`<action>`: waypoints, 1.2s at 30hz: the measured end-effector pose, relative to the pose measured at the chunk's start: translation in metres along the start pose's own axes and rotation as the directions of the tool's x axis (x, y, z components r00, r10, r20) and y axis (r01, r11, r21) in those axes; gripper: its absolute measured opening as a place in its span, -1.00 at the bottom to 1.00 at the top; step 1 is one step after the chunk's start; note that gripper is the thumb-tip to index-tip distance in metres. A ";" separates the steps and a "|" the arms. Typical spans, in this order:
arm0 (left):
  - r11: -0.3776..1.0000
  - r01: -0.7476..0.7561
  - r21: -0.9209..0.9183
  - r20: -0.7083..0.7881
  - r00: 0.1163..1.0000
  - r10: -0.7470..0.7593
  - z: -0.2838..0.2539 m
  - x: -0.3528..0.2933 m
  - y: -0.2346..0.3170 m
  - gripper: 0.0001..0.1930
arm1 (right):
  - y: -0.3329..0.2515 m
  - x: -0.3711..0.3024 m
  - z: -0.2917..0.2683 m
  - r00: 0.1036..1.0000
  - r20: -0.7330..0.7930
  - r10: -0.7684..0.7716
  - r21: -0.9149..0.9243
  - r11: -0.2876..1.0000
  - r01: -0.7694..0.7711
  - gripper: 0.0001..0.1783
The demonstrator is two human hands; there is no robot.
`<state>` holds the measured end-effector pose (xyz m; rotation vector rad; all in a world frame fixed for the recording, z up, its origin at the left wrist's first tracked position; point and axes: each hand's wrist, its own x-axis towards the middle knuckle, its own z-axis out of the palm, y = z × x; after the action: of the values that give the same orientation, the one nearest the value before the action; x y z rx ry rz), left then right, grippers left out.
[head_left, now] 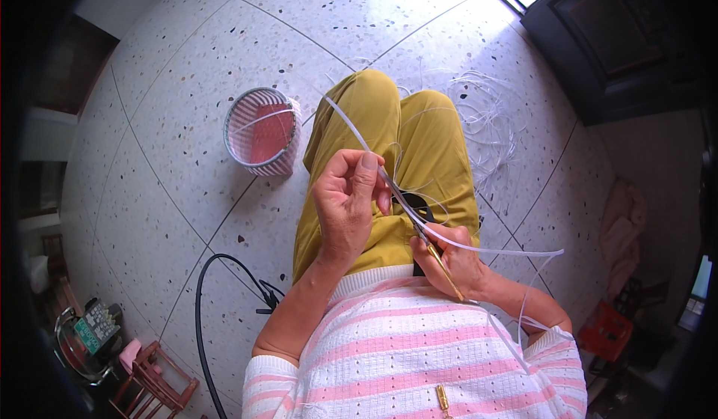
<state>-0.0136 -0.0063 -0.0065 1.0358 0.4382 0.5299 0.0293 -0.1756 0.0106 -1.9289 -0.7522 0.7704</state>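
Note:
A long white plastic strip (346, 115) runs over my lap from above the knees, bending down to the right. My left hand (348, 194) pinches it between thumb and fingers above my thighs. Close to my waist, my right hand (452, 258) is closed around a slim gold-coloured tool (443, 267) with a dark narrow part pointing up toward the left hand. Whether that dark part touches the strip, I cannot tell. A black thing (413, 205) lies between my thighs, partly hidden by the strip. Thin clear strands trail around the right hand and forearm.
A pink-and-white striped basket (293, 131) stands on the speckled floor left of my knees. Loose pale strips (482, 123) lie tangled to the right. A black cable (200, 318) curves at lower left, near a small reddish stool (153, 381). A red crate (604, 331) sits at right.

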 end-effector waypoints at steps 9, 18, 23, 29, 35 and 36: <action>0.995 0.045 -0.093 -0.006 0.999 -0.046 -0.007 0.009 0.005 -0.79 | -0.004 -0.003 -0.004 1.000 0.025 0.013 -0.032 0.999 -0.012 -0.71; 0.997 0.002 0.078 -0.009 1.000 -0.001 0.001 -0.001 0.000 -0.78 | -0.006 0.001 -0.003 1.000 0.003 0.003 -0.046 0.999 -0.003 -0.69; 0.998 0.002 0.068 -0.003 1.000 -0.002 0.001 0.000 -0.001 -0.77 | -0.003 0.000 -0.003 1.000 0.001 0.009 -0.055 0.998 -0.009 -0.69; 0.999 0.013 0.043 -0.008 1.000 -0.012 0.001 -0.001 -0.002 -0.78 | -0.005 0.000 -0.002 0.999 0.016 0.036 -0.035 0.999 -0.035 -0.72; 1.000 0.019 0.000 0.006 1.000 -0.019 0.000 -0.002 -0.001 -0.78 | -0.005 -0.002 -0.002 0.999 0.011 0.048 -0.013 0.999 -0.048 -0.74; 0.999 0.032 -0.006 0.010 0.999 -0.032 -0.001 -0.002 -0.001 -0.79 | -0.004 -0.002 -0.003 0.998 0.016 0.057 -0.027 0.998 -0.057 -0.73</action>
<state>-0.0152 -0.0076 -0.0079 1.0231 0.4434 0.4976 0.0292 -0.1767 0.0157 -1.9772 -0.7231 0.8160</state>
